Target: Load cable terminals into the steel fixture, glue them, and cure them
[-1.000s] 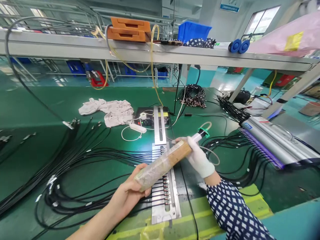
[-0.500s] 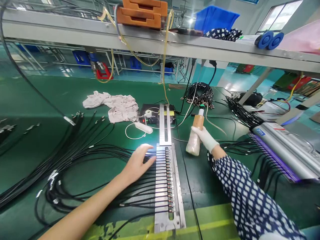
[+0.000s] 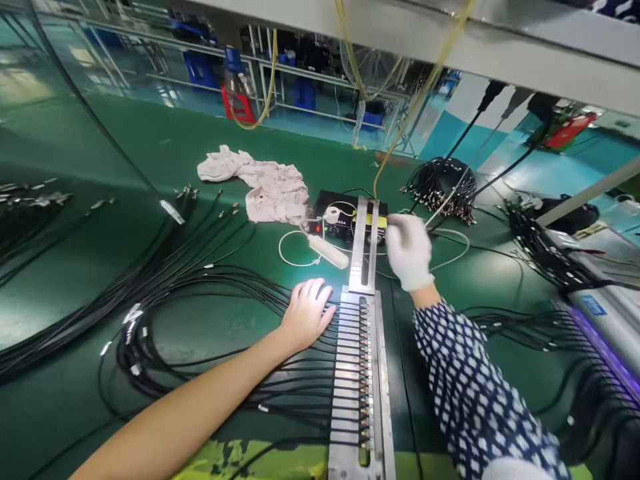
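Observation:
My bare left hand (image 3: 309,312) lies over the black cables (image 3: 270,300) just left of a long metal fixture (image 3: 346,373), its thumb apart from the fingers. Several cable ends with small metal connectors sit side by side in the fixture's slots. My right hand (image 3: 409,253), in a white glove, is beside the slotted metal bar (image 3: 357,257) at the fixture's far end, close to a black control box (image 3: 337,205). Its fingers are blurred and partly turned away; whether they hold anything cannot be made out. The bottle does not show.
A white handheld device (image 3: 327,251) on a cord lies left of the bar. Behind it is a crumpled cloth (image 3: 273,190). Bundled cables (image 3: 443,187) lie at the back right, and a silver machine (image 3: 610,320) stands at right. A shelf beam (image 3: 425,47) crosses overhead.
My right hand has moved away from the bottle it held, up and inward toward the black box. My left hand has settled onto the cables. The view has shifted.

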Motion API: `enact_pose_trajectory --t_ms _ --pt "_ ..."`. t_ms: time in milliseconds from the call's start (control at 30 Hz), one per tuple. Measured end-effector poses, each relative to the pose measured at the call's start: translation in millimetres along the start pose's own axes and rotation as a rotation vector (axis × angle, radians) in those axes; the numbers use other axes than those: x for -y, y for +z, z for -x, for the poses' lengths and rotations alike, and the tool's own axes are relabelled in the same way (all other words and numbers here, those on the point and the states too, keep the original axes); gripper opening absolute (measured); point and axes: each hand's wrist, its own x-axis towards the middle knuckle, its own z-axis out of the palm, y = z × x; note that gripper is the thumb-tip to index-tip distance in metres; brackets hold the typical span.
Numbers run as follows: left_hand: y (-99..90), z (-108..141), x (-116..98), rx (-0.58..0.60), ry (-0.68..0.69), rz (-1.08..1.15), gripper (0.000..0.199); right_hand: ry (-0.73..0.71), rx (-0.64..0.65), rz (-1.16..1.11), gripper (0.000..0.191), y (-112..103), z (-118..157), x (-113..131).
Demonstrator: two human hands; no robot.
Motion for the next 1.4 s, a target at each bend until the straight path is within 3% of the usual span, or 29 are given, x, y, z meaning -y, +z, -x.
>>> enact_pose_trajectory --t_ms 67,133,200,267,367,467,533,600,667,767,833,900,967,1033,1067,1100,1200,1300,1400 --pt "0.3 0.4 0.1 -0.001 0.003 0.001 0.038 0.025 0.332 0.223 0.05 25.5 -33.0 20.7" --pt "0.9 0.9 0.3 -0.005 0.009 0.013 0.037 0.114 0.412 0.278 0.055 41.2 -70.5 34.3" --pt "1.4 0.4 0.8 -0.012 0.018 0.023 0.037 0.159 0.458 0.295 0.054 36.8 -102.7 44.9" --pt "1.3 -1.1 1.7 -0.02 0.023 0.024 0.036 0.145 0.486 0.303 0.048 7.5 -122.7 57.2" --pt "-0.5 -2.4 3.0 -0.018 0.019 0.034 0.036 0.051 0.488 0.285 0.038 -75.6 -121.8 84.4" --pt "-2.2 -1.2 4.9 0.007 0.015 0.071 0.036 -0.075 0.639 0.187 0.034 -161.8 -68.5 119.0" --pt "-2.0 -0.2 6.3 0.023 0.016 0.099 0.037 -0.223 0.774 0.065 0.026 -191.6 3.1 138.5" --pt "-1.7 -1.3 7.6 0.032 0.011 0.125 0.039 -0.353 0.826 -0.01 0.016 -190.3 93.0 147.3" --pt "-3.9 -6.2 8.7 0.038 -0.003 0.147 0.041 -0.385 0.901 0.055 0.021 -166.8 178.2 142.7" --pt "-20.5 -15.1 8.5 0.066 -0.015 0.178 0.045 -0.292 0.954 0.079 0.023 -132.1 256.2 121.8" --pt "-42.8 -10.5 4.4 0.094 0.004 0.197 0.046 -0.234 0.926 -0.087 0.041 -129.4 273.4 107.6" --pt "-70.4 12.4 -5.6 0.12 0.051 0.214 0.043 -0.167 0.818 -0.265 0.057 -140.5 276.3 96.1" --pt "-95.4 55.3 -22.5 0.198 0.103 0.266 0.033 -0.051 0.676 -0.31 0.044 -152.8 278.1 88.2" --pt "-109.0 109.6 -44.0 0.491 0.024 0.434 0.035 0.072 0.587 -0.212 0.026 -155.7 285.0 85.4" --pt "-110.1 136.2 -54.9 0.598 -0.028 0.502 0.037 0.116 0.569 -0.146 0.025 -152.7 290.0 86.2" --pt "-107.7 159.7 -65.0 0.626 -0.089 0.545 0.039 0.138 0.56 -0.086 0.027 -147.2 295.3 88.3" --pt "-89.0 201.5 -86.5 0.624 -0.229 0.679 0.055 0.15 0.543 -0.02 0.036 -126.4 306.8 99.1" --pt "-73.7 208.6 -93.4 0.638 -0.386 1.005 0.06 0.219 0.521 -0.134 0.041 -116.6 306.6 106.2" --pt "-73.3 207.8 -93.5 0.615 -0.511 1.415 0.068 0.441 0.495 -0.423 0.043 -122.0 296.9 103.4"
